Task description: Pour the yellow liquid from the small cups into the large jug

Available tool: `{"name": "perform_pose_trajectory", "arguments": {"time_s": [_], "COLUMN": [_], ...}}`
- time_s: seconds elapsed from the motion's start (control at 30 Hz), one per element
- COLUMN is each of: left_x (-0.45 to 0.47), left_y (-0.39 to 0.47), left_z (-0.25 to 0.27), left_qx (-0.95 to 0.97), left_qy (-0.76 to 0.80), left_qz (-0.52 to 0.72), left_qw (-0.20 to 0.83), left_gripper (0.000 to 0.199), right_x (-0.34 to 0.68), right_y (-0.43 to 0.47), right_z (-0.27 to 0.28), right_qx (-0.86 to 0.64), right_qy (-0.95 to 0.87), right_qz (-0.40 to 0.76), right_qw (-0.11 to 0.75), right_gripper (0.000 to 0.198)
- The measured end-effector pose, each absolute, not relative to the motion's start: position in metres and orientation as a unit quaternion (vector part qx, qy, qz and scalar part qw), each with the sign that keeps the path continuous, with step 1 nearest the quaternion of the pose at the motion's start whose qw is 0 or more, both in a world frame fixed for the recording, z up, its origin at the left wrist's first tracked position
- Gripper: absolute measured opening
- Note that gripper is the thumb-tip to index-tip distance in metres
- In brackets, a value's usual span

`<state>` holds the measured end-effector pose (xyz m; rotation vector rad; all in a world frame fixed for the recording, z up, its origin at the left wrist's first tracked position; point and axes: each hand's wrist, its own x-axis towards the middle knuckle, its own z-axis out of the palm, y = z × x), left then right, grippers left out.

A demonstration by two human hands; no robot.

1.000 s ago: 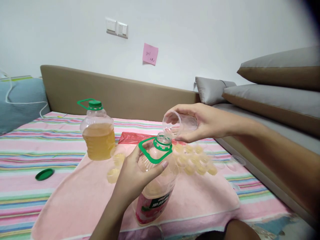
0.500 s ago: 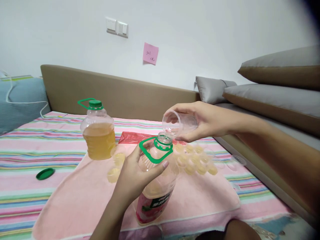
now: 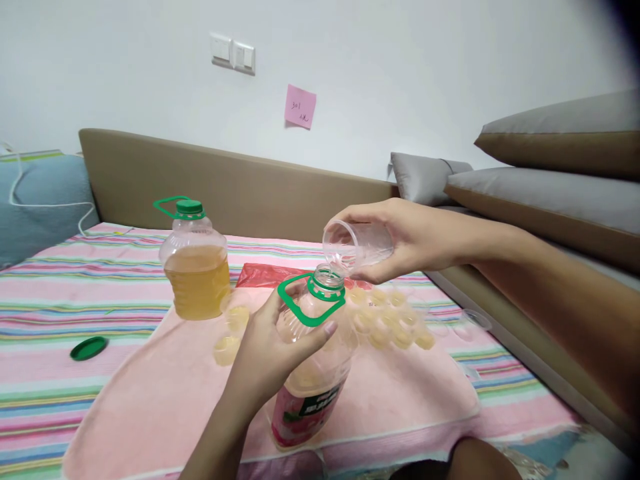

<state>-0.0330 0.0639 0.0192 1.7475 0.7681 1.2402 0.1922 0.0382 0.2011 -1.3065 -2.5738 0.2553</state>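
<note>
My left hand (image 3: 277,350) is wrapped around the shoulder of a large clear plastic bottle (image 3: 313,407) with a pink label and a green carry ring (image 3: 310,322). The bottle stands uncapped on a pink towel (image 3: 150,413). In my right hand (image 3: 400,233) is a clear plastic cup (image 3: 357,247), tipped sideways with its rim at the bottle's mouth. Little or no liquid shows inside the cup. Behind the bottle, to the right, several cups of pale yellow liquid (image 3: 387,320) stand close together; others (image 3: 227,350) stand left of my left hand.
A second bottle (image 3: 197,280) of amber liquid, with its green cap on, stands at the back left. A loose green cap (image 3: 89,348) lies on the striped sheet. Red plastic (image 3: 267,275) lies behind the cups. Grey cushions (image 3: 545,193) are stacked at the right.
Hardly anything differs. The cup in my right hand stays tipped at the bottle's mouth, and my left hand keeps its hold. The view has shifted slightly.
</note>
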Motion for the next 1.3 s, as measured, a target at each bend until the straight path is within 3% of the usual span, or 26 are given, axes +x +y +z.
{"name": "perform_pose_trajectory", "arguments": {"time_s": [1.3], "left_x": [-0.033], "left_y": [0.065], "left_z": [0.018], "left_qx": [0.694], "left_qy": [0.314], "left_qz": [0.485], "left_qw": [0.429], "left_gripper": [0.059], "right_x": [0.170], "right_y": [0.046], "right_z": [0.227], "right_qx": [-0.448], "right_qy": [-0.894], "right_qz": [0.007], "right_qw": [-0.005], "right_gripper": [0.048]}}
